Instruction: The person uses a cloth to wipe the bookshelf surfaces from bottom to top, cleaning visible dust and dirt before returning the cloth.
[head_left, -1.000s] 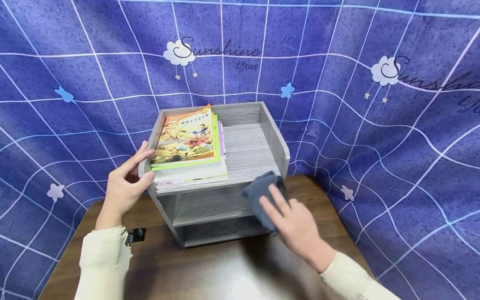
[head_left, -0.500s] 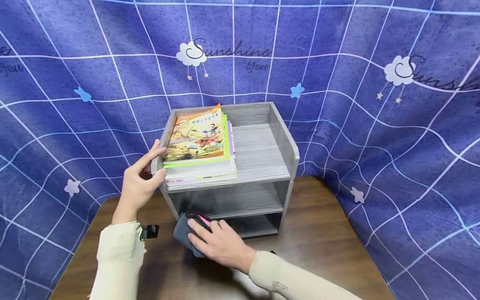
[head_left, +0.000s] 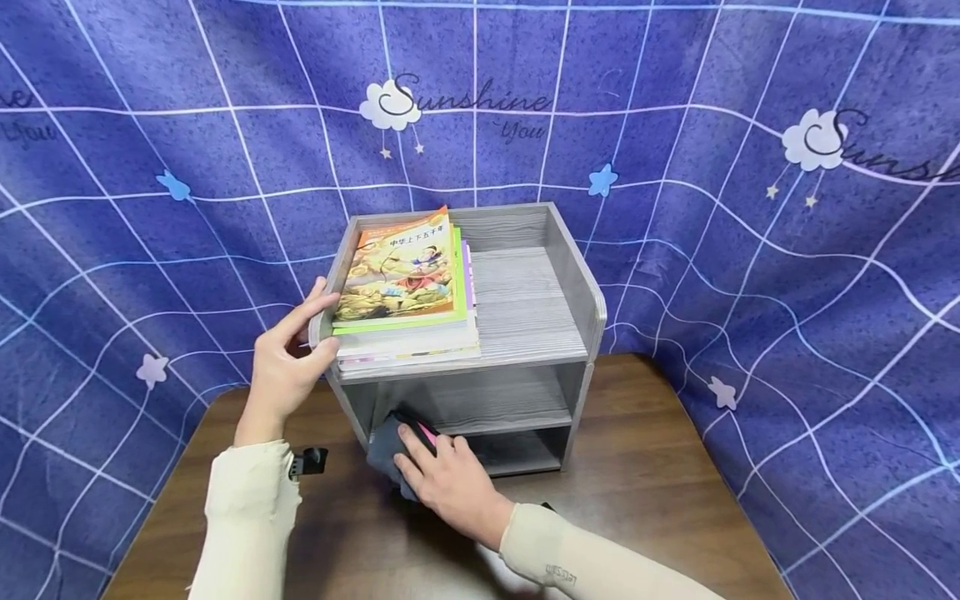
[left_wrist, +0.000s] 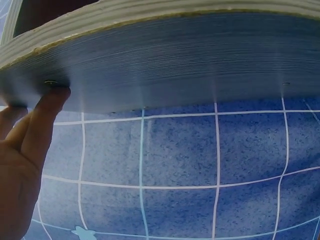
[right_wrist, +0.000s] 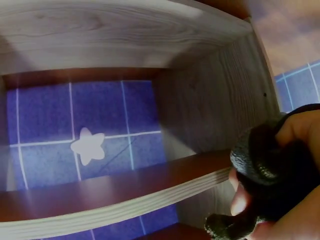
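Observation:
A grey wood-grain desktop shelf [head_left: 528, 292] stands on a brown table. At its upper left side panel, my left hand [head_left: 281, 367] grips the edge, thumb at the front and fingers on the outer face. The left wrist view shows those fingers [left_wrist: 47, 115] against the panel. My right hand [head_left: 457, 492] holds a dark grey cloth [head_left: 386, 457] at the shelf's lower left front. A strip of pink shows beside the cloth. In the right wrist view, thumb and fingers curl round the bunched cloth [right_wrist: 250, 155] near an upright panel.
A stack of books [head_left: 405, 279] lies on the left of the top shelf, an illustrated one uppermost. The brown table [head_left: 645, 492] extends around the shelf. Blue gridded fabric [head_left: 480, 158] with clouds and stars hangs behind and at both sides.
My right hand has carried the cloth from the top shelf's right front edge down to the lower left, then slightly upward. The left hand stays on the panel. The head view has shifted.

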